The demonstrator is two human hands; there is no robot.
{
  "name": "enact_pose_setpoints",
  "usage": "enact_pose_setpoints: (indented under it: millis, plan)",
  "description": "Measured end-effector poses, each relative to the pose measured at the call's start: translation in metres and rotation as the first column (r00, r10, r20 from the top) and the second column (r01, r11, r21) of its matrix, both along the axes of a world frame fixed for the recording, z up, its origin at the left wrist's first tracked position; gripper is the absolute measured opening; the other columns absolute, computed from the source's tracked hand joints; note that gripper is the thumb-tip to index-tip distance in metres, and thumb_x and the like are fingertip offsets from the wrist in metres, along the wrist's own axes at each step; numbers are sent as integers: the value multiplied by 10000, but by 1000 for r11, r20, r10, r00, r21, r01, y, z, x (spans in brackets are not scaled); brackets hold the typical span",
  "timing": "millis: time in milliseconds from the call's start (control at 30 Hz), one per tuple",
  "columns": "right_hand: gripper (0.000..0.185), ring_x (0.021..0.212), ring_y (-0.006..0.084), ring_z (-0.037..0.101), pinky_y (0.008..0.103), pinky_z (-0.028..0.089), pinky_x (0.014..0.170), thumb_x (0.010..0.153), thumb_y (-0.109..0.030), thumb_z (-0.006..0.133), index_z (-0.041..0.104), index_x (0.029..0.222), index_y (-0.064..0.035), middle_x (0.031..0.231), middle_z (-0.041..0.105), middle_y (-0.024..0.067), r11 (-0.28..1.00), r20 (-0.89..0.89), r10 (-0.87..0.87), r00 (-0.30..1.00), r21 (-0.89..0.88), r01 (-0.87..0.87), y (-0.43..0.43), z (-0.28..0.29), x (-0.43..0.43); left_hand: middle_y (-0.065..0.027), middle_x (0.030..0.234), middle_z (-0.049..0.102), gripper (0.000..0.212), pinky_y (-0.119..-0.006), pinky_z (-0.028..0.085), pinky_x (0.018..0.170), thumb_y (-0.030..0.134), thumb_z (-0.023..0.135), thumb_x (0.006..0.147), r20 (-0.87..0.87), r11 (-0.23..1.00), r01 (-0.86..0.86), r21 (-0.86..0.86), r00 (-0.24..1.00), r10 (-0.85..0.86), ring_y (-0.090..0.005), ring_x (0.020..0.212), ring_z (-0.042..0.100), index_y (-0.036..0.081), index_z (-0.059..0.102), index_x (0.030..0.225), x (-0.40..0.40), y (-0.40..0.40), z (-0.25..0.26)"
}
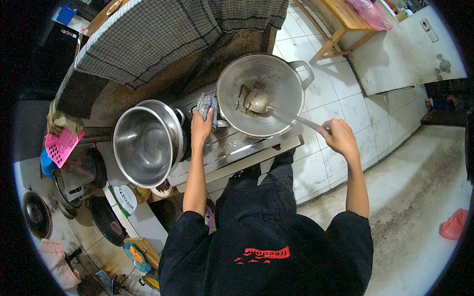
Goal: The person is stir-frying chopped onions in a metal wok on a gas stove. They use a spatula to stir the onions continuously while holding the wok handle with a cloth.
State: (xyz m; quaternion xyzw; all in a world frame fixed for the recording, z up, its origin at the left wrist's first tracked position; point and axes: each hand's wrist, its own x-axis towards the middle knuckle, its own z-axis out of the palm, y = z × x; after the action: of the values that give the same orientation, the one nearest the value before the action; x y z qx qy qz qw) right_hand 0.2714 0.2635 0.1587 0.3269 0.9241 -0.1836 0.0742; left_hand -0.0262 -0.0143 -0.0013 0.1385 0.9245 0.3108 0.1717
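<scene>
A large metal wok (pixel 285 77) with a loop handle on its right sits on a Rinnai gas stove (pixel 222 151). In its bottom lie dark bits of food (pixel 242 90), brownish and greenish. My right hand (pixel 339 137) grips the handle of a metal ladle (pixel 257 100), whose bowl rests among the bits. My left hand (pixel 202 124) holds a folded checked cloth (pixel 206 105) against the wok's left side, by its other handle, which the cloth and fingers partly hide. Left of that hand, a steel bowl (pixel 144 148) sits tilted on another metal pot (pixel 177 129).
A checked cloth (pixel 155 44) hangs over a board behind the stove. At lower left are a black pan (pixel 105 221), a cutting board (pixel 148 253) and a pink plastic basket (pixel 64 148). A wooden table (pixel 344 22) stands at upper right, beside a wall.
</scene>
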Motion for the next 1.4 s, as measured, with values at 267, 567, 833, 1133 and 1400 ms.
enact_pose_setpoints:
  millis: [267,567,833,1133,1400]
  plan:
    - [164,610,360,565,441,431,565,805,-199,677,672,796,-35,653,587,177,990,-83,-10,996,142,22,-7,56,17,-393,1108,535,713,-474,411,916,495,534,888,22,1000,3,-6,1000,-3,-496,1095,512,-139,395,1181,1,-1,6]
    - [162,603,313,591,425,452,537,843,-220,632,637,825,-59,695,597,118,967,-19,145,989,216,-137,-23,35,27,-412,1141,512,879,-450,403,957,566,495,881,72,999,-12,-34,997,14,-492,1138,494,-159,278,1328,5,4,17]
    - [160,591,319,586,423,452,528,859,-225,619,634,869,-66,704,595,117,969,-35,124,992,221,-113,-22,23,32,-424,1108,517,801,-471,405,931,547,507,883,64,999,-18,-27,998,19,-512,1115,494,-153,342,1236,5,3,13]
    - [154,580,318,586,421,456,529,862,-210,619,638,885,-60,709,599,118,967,-31,138,990,220,-127,-24,16,36,-444,1017,530,696,-504,414,870,529,501,897,18,1000,-4,12,1000,4,-546,1039,511,-122,377,1108,4,2,5]
    - [161,586,319,596,420,473,537,859,-206,622,643,902,-52,723,610,123,964,-9,145,989,225,-139,-25,11,38,-438,997,539,652,-512,419,858,515,508,900,9,1000,2,17,1000,-2,-552,1016,518,-102,376,1065,4,2,6]
